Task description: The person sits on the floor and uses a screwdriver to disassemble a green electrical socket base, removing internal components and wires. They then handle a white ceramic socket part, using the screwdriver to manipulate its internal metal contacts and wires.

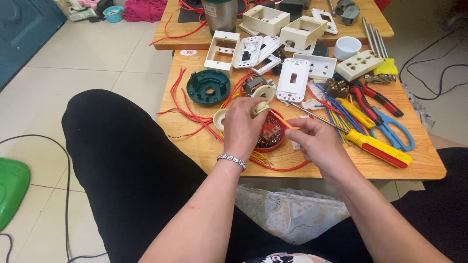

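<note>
We've got left hand [242, 127] pinching small cream ring [260, 108], right hand [317, 142] pinching thin orange wire [285, 122]—both light, wire bendy, so hold w/ fingertips near ends.

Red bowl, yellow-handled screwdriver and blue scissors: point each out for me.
red bowl [273, 139], head view, right rim.
yellow-handled screwdriver [378, 147], head view, middle of handle.
blue scissors [394, 130], head view, handle loop.

Left hand [242, 127] pinches a small cream round fitting [260, 108] above the red dish of screws [271, 135]. Right hand [316, 141] grips a thin orange wire [284, 121] just beside it. A yellow-handled screwdriver [378, 148] lies right on the wooden tabletop [204, 143]; the green round housing [208, 86] sits far left.
</note>
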